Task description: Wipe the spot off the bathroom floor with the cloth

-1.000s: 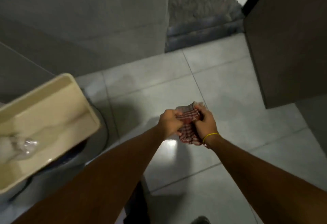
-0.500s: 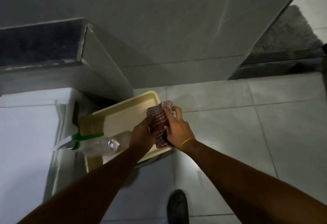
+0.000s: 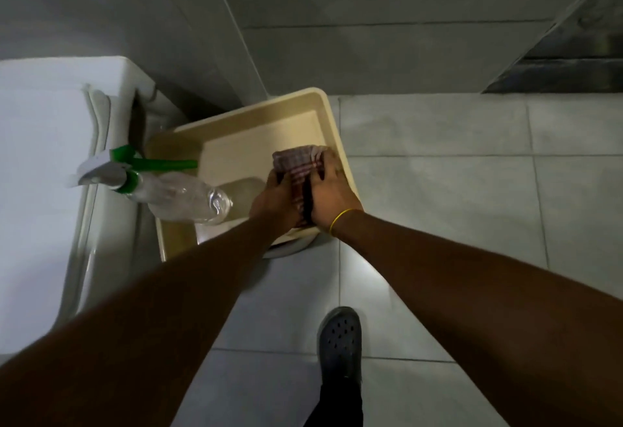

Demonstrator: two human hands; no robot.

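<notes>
Shifted from above bare floor tiles to above beige tray. One checked cloth, bunched, gripped by left hand and right hand, both closed. One clear plastic spray bottle in tray. One dark perforated clog.

red and white checked cloth, cream tray, clear spray bottle with green trigger, yellow wristband, black clog, grey floor tiles

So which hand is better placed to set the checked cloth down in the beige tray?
Probably the right hand: it covers the red checked cloth over the beige plastic tray.
</notes>
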